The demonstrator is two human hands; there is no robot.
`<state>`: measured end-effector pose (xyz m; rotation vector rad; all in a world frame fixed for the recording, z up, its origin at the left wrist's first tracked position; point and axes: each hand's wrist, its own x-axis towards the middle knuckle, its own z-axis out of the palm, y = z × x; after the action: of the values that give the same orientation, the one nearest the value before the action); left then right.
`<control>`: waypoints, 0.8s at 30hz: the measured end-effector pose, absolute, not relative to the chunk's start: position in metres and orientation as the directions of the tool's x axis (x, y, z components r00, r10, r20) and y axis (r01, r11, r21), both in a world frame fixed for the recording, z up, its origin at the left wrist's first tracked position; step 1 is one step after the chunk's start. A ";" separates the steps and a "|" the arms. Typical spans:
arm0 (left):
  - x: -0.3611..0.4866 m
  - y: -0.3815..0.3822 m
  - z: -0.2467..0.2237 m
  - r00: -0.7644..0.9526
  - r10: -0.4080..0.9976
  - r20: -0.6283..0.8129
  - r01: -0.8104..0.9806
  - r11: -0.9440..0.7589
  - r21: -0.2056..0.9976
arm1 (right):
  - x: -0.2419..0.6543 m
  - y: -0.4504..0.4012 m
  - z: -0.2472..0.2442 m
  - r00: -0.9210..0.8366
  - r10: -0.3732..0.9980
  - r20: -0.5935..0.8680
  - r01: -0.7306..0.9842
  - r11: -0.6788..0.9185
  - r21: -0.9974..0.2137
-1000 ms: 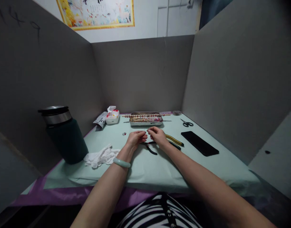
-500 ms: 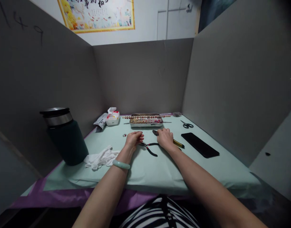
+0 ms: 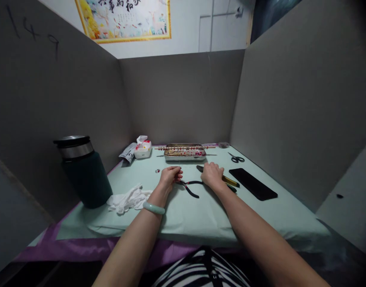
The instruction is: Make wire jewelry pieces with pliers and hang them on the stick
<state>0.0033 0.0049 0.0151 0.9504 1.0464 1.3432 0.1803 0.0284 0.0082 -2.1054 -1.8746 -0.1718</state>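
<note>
My left hand (image 3: 170, 177) is closed in a pinch above the cloth; whatever its fingers hold is too small to make out. Black-handled pliers (image 3: 191, 192) with red marks lie beside it, their jaws partly behind the fingers. My right hand (image 3: 212, 174) is wrapped over a second pair of pliers with yellow-and-black handles (image 3: 231, 181). Their dark head sticks out to the left of the hand. A small red-and-silver piece (image 3: 157, 171) rests to the left of my left hand.
At the back, a metal tray (image 3: 185, 158) holds beads, with a beaded rod across it. Scissors (image 3: 237, 159) and a black flat slab (image 3: 252, 183) lie on the right. Leftward are a dark green flask (image 3: 86, 177), white cloth (image 3: 127, 201), tissue pack (image 3: 143, 150) and pouch (image 3: 128, 154). Grey partitions enclose three sides.
My right hand has shifted slightly to the right with the yellow-handled pliers, and more of their second handle shows. My left hand stays pinched in about the same place.
</note>
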 end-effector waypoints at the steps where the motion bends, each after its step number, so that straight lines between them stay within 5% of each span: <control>1: 0.003 0.005 0.015 -0.048 0.998 -0.040 -0.281 0.025 0.959 | 0.180 0.027 0.009 0.133 0.951 0.281 0.983 -0.091 -0.157; 15: 0.004 0.007 0.015 -0.041 0.999 -0.033 -0.260 0.021 0.965 | 0.173 0.034 0.030 0.031 0.988 0.151 0.995 -0.015 -0.103; 20: 0.004 0.006 0.015 -0.056 0.998 -0.030 -0.238 0.015 0.971 | 0.143 0.056 0.042 -0.101 0.920 0.379 0.990 0.132 -0.056; 24: 0.006 0.004 0.018 -0.063 0.997 -0.043 -0.206 0.029 0.978 | 0.129 0.080 0.036 -0.283 0.883 0.374 0.956 0.292 0.033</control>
<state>0.0057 0.0036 0.0179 0.9973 1.1206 1.3217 0.1287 0.0802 0.0359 -1.6768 -2.2806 -0.3643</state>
